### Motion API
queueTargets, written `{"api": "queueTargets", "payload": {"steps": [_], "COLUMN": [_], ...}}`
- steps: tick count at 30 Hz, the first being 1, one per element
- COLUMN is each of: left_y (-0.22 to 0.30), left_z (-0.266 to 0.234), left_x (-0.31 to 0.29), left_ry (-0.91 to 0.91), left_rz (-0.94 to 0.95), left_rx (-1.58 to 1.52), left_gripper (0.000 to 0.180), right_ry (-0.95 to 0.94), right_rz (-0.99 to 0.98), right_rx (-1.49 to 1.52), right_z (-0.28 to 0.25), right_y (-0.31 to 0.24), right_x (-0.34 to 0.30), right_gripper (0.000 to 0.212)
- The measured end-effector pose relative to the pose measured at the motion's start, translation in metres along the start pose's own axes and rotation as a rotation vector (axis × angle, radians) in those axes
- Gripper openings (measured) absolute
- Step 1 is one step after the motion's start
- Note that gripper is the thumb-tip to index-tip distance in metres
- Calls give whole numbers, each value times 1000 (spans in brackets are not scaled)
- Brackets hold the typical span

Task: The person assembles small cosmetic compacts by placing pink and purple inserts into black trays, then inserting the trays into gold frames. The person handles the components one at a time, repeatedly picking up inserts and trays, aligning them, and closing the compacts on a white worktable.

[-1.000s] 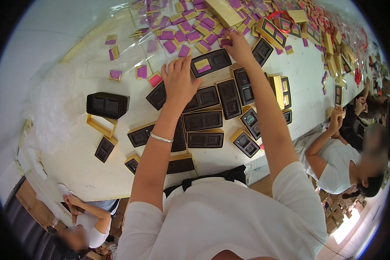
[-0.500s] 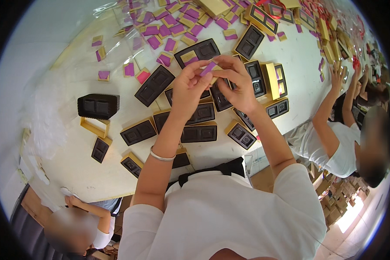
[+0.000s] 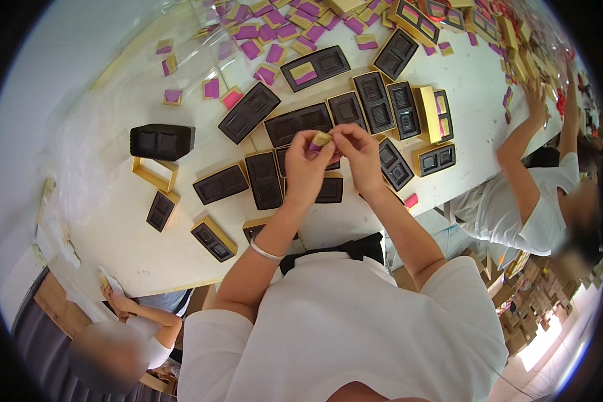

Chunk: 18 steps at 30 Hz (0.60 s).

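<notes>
Between my hands, above the trays, is a small gold and purple packet (image 3: 321, 139). My left hand (image 3: 304, 171) pinches it between thumb and fingers. The fingers of my right hand (image 3: 357, 155) are closed at the packet's right end. Beneath and around my hands lie several black two-compartment trays set in gold boxes, among them a wide black tray (image 3: 298, 124) just beyond and an upright black tray (image 3: 264, 181) to the left. Farther off, one black tray (image 3: 315, 68) has a single packet (image 3: 303, 73) in its left compartment. My hands partly cover the nearest trays.
Many gold and purple packets (image 3: 275, 31) are scattered at the table's far side, beside clear plastic film (image 3: 201, 40). Stacked black trays (image 3: 162, 142) and an empty gold frame (image 3: 155, 175) stand left. Co-workers are at the right (image 3: 516, 194) and lower left (image 3: 137, 328).
Both hands have come nearer to me, still holding the packet. It now shows more gold on top. The view has shifted, and the trays beyond my hands are uncovered.
</notes>
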<state>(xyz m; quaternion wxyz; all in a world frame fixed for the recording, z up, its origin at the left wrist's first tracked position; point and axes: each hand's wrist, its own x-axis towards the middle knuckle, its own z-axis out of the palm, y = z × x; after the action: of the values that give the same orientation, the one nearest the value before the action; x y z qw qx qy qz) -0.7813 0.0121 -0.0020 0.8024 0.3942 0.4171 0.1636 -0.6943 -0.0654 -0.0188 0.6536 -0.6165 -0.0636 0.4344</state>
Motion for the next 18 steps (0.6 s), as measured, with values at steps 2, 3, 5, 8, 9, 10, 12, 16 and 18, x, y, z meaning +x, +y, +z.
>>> {"api": "queueTargets", "payload": {"steps": [2,3,5,8,9,10,12,16,18], "left_y": [-4,4,20,32,33,32,33,27,21], "left_z": [-6,-8,-25,-58,-64,-65,-64,-74,-77], "left_x": [1,1,5,14,16,15,14,22,23], "left_ry": [10,5,134,171,144,121,75,50,55], "left_rz": [62,79,384,535,584,513,374,414,495], "left_rx": [122,157,700,1168,1309,1292,1251,1187,1177], "left_gripper": [24,25,33,48,50,51,54,51,48], "right_ry": [10,22,1,-93,-81,-67,-32,-41,-119], "right_rz": [-20,-30,-247,-457,-515,-573,-498,-627,-681], "right_rx": [-89,-134,-359,-736,-798,-859,-818,-924,-1091], "right_z": [1,0,-4,16,26,34,49,47,44], "right_y": [-4,-6,4,3,6,10,6,12,15], "right_x": [4,8,25,40,43,45,40,39,37], "right_gripper": [8,8,8,15,14,13,13,16,18]}}
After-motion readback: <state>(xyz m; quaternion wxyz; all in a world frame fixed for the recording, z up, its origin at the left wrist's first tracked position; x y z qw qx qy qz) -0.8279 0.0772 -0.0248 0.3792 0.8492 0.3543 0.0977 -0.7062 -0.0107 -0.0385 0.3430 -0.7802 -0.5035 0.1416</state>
